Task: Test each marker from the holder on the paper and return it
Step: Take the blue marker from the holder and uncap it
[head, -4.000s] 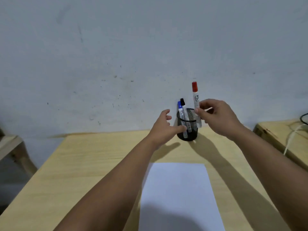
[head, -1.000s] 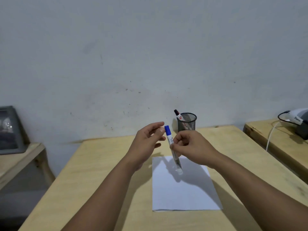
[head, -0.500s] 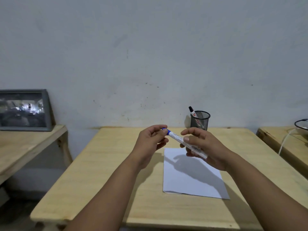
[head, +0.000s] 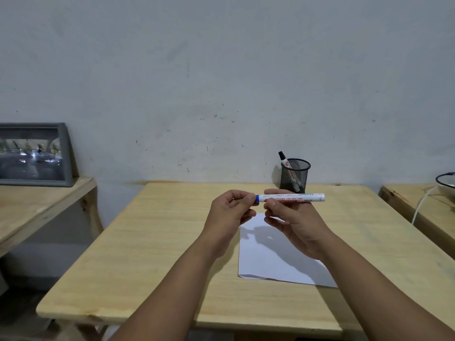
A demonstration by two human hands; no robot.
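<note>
The right hand (head: 293, 217) holds a white marker (head: 294, 198) flat and sideways in the air, above the table (head: 152, 242). Its thumb and fingers are closed around the middle of the marker's body. The left hand (head: 231, 210) pinches the blue cap (head: 257, 198) at the left end of the marker with its thumb and fingertips. The cap looks like it is on the marker. The two hands are close together, just above the far edge of the paper.

The paper (head: 275, 264) is white and lies flat on the table, under and in front of the hands. The shadows of the hands fall on it. I see no marks on the part that shows.

Behind the hands, near the wall, stands the black mesh holder (head: 295, 175). It is upright on the far side of the table. A marker with a black cap (head: 283, 158) leans out of it to the left. Something else is inside the holder, but it is hard to see through the mesh.

Off to the left there is another wooden table (head: 37, 205) with a grey picture frame (head: 34, 155) leaning on the wall. Off to the right is a third table (head: 418, 203) with a white cable (head: 422, 203) hanging over it.
</note>
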